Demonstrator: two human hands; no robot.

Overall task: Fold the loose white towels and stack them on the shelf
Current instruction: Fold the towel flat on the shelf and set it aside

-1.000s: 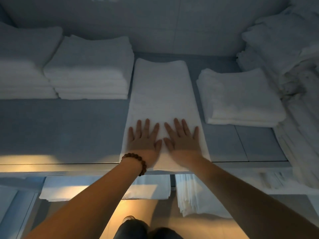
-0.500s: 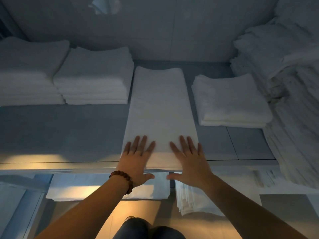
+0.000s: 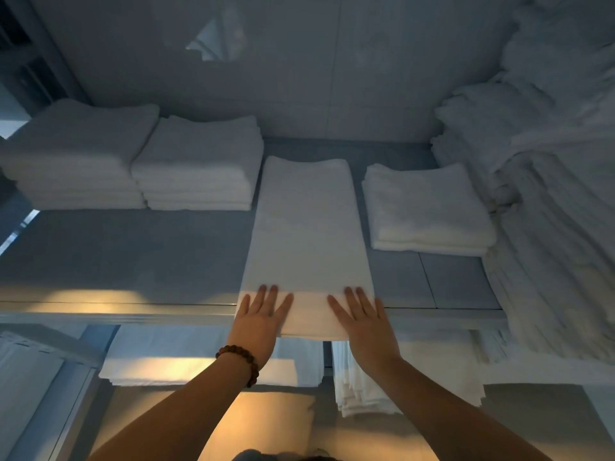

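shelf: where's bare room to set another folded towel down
The widest bare stretch of shelf lies front left, between the back-left stacks, the long towel and the front edge. A smaller patch sits in front of the small stack, right of the long towel. The far right is crowded by the loose pile.

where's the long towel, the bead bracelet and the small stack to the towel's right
long towel [image 3: 306,234]: head view, middle of its top face
bead bracelet [image 3: 244,353]: head view, beads atop the wrist
small stack [image 3: 429,207]: head view, centre of top towel
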